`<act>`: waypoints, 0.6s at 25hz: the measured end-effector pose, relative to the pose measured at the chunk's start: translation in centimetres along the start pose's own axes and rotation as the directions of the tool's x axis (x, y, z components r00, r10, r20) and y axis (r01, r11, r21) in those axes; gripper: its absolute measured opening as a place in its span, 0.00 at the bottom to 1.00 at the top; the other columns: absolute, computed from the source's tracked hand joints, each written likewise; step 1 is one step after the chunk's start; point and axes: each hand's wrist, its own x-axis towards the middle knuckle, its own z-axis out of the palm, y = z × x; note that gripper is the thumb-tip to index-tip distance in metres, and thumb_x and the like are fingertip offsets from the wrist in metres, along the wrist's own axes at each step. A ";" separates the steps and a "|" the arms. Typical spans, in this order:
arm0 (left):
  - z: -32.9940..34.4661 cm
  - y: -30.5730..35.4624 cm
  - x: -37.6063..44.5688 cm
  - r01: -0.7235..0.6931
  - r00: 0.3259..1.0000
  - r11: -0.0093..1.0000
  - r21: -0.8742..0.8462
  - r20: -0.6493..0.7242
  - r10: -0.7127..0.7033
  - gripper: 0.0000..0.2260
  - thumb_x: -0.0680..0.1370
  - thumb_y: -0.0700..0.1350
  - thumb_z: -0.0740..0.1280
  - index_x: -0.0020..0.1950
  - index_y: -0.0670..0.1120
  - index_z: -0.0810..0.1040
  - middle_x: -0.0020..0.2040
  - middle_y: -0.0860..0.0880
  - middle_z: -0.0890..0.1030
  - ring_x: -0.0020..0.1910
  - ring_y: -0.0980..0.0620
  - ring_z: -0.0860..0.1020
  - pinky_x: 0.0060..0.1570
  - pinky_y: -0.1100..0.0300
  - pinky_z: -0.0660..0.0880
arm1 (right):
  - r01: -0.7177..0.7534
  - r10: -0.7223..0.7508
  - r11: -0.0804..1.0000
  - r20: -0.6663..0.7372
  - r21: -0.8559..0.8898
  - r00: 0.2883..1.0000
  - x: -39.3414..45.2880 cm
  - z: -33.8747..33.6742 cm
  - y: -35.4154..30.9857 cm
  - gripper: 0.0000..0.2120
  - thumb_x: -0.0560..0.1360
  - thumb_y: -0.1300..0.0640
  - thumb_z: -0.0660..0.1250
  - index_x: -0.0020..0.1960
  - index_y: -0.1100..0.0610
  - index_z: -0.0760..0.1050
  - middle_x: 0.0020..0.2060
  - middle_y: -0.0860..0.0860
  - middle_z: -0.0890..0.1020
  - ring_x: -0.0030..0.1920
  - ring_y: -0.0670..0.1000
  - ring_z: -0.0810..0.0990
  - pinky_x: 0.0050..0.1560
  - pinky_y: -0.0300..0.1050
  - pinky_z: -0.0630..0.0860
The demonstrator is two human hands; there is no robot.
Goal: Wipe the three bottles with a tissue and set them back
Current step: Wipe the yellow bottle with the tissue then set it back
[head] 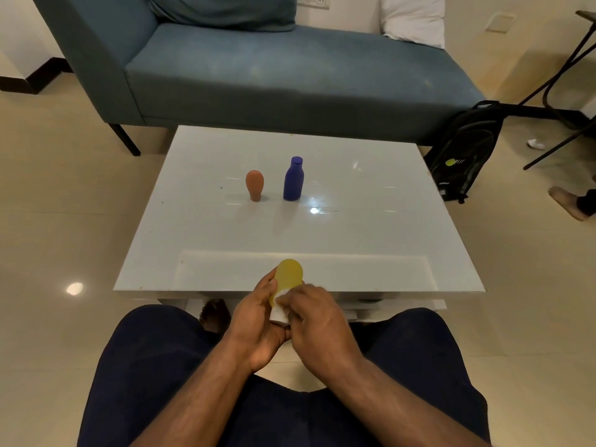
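Observation:
My left hand (258, 321) grips a yellow bottle (289, 275) just in front of the white table's near edge, rounded end pointing away from me. My right hand (317, 321) presses a white tissue (280, 312) against the bottle's lower part; most of the tissue is hidden between my hands. On the table (371, 227) an orange bottle (254, 184) stands on its narrow end, and a blue bottle (293, 179) stands upright just to its right. Both are well beyond my hands.
A blue sofa (274, 72) runs behind the table. A black backpack (464, 153) leans at the table's far right corner, with dark chair legs (561, 91) and another person's foot (567, 201) beyond. My knees sit below the table's near edge.

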 end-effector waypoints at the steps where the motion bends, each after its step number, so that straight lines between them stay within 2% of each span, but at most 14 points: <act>1: 0.0 0.1 0.0 0.003 1.000 1.000 -0.015 -0.007 -0.003 0.16 0.85 0.48 0.57 0.69 0.49 0.78 0.63 0.40 0.83 0.56 0.44 0.83 0.52 0.48 0.82 | 0.030 -0.030 0.999 0.013 0.010 0.999 -0.3 0.0 -0.2 0.12 0.72 0.66 0.64 0.52 0.55 0.80 0.46 0.48 0.81 0.47 0.49 0.77 0.51 0.42 0.76; 3: 0.1 0.2 -0.1 0.015 1.000 1.000 -0.024 0.003 -0.015 0.16 0.85 0.48 0.57 0.69 0.49 0.78 0.64 0.40 0.82 0.58 0.43 0.83 0.55 0.46 0.81 | 0.042 -0.041 0.999 -0.029 0.032 0.999 0.9 -0.6 0.2 0.11 0.71 0.67 0.65 0.50 0.57 0.81 0.44 0.50 0.82 0.46 0.49 0.78 0.51 0.41 0.75; 4: 0.2 0.2 -0.2 0.022 1.000 0.999 -0.027 0.011 -0.022 0.16 0.85 0.48 0.58 0.69 0.49 0.78 0.64 0.40 0.82 0.59 0.42 0.82 0.58 0.44 0.79 | -0.004 0.008 0.999 -0.068 0.051 0.998 1.9 -1.0 0.5 0.11 0.71 0.67 0.65 0.49 0.58 0.81 0.44 0.51 0.82 0.46 0.48 0.78 0.51 0.42 0.76; 6: 0.3 0.3 -0.4 0.035 0.999 0.999 -0.038 0.011 -0.035 0.16 0.84 0.48 0.58 0.69 0.50 0.78 0.63 0.40 0.83 0.54 0.43 0.83 0.55 0.45 0.78 | -0.193 0.211 0.970 -0.114 0.148 0.971 4.0 -2.1 1.6 0.10 0.72 0.67 0.66 0.49 0.56 0.82 0.45 0.50 0.82 0.47 0.47 0.79 0.51 0.44 0.77; 8: 0.3 0.5 -0.5 0.045 0.999 0.998 -0.045 0.011 -0.044 0.15 0.84 0.48 0.58 0.69 0.50 0.77 0.59 0.39 0.83 0.47 0.45 0.82 0.45 0.50 0.77 | -0.386 0.455 0.840 -0.108 0.381 0.884 5.2 -3.2 2.6 0.09 0.73 0.64 0.68 0.48 0.52 0.82 0.46 0.47 0.83 0.48 0.45 0.80 0.52 0.45 0.78; 9: 0.3 0.6 -0.6 0.043 0.999 0.998 -0.048 0.006 -0.043 0.15 0.84 0.48 0.58 0.69 0.49 0.77 0.57 0.39 0.84 0.44 0.46 0.81 0.42 0.52 0.76 | -0.423 0.552 0.699 -0.061 0.576 0.831 5.5 -3.7 2.9 0.09 0.74 0.64 0.68 0.49 0.52 0.82 0.47 0.48 0.84 0.49 0.47 0.81 0.51 0.46 0.79; 10: 0.3 0.7 -0.7 0.039 0.999 0.998 -0.047 -0.003 -0.039 0.15 0.84 0.48 0.59 0.69 0.48 0.77 0.56 0.39 0.84 0.43 0.46 0.80 0.40 0.52 0.76 | -0.425 0.623 0.486 0.039 0.764 0.782 5.6 -4.2 3.0 0.10 0.75 0.66 0.67 0.50 0.54 0.82 0.48 0.51 0.84 0.51 0.50 0.82 0.49 0.47 0.80; 11: 0.3 0.8 -0.7 0.037 0.999 0.998 -0.041 -0.008 -0.037 0.16 0.84 0.49 0.60 0.69 0.47 0.76 0.56 0.39 0.84 0.42 0.46 0.81 0.39 0.52 0.77 | -0.408 0.646 0.240 0.168 0.881 0.744 5.5 -4.6 2.9 0.10 0.75 0.68 0.66 0.52 0.57 0.81 0.51 0.54 0.83 0.51 0.53 0.82 0.47 0.47 0.80; 12: 0.4 0.8 -0.7 0.041 0.999 0.999 -0.035 -0.009 -0.041 0.17 0.83 0.50 0.61 0.70 0.46 0.76 0.56 0.40 0.84 0.42 0.46 0.81 0.38 0.52 0.78 | -0.389 0.631 0.039 0.279 0.921 0.724 5.4 -5.1 2.9 0.11 0.75 0.69 0.64 0.54 0.60 0.80 0.52 0.56 0.83 0.51 0.54 0.82 0.46 0.46 0.79; 13: 0.4 0.8 -0.6 0.048 0.999 0.998 -0.028 -0.007 -0.048 0.18 0.83 0.51 0.62 0.70 0.45 0.76 0.56 0.40 0.84 0.43 0.46 0.82 0.38 0.52 0.79 | -0.378 0.601 -0.084 0.349 0.922 0.719 5.2 -5.4 2.8 0.11 0.75 0.70 0.63 0.55 0.61 0.79 0.52 0.58 0.83 0.50 0.55 0.82 0.44 0.46 0.79; 15: 0.5 0.7 -0.5 0.049 0.999 0.999 -0.021 -0.004 -0.049 0.19 0.82 0.52 0.63 0.70 0.46 0.76 0.59 0.41 0.84 0.45 0.45 0.83 0.40 0.51 0.80 | -0.376 0.550 -0.166 0.402 0.912 0.732 4.9 -5.5 2.5 0.12 0.75 0.69 0.62 0.55 0.62 0.78 0.52 0.59 0.82 0.48 0.56 0.82 0.42 0.45 0.79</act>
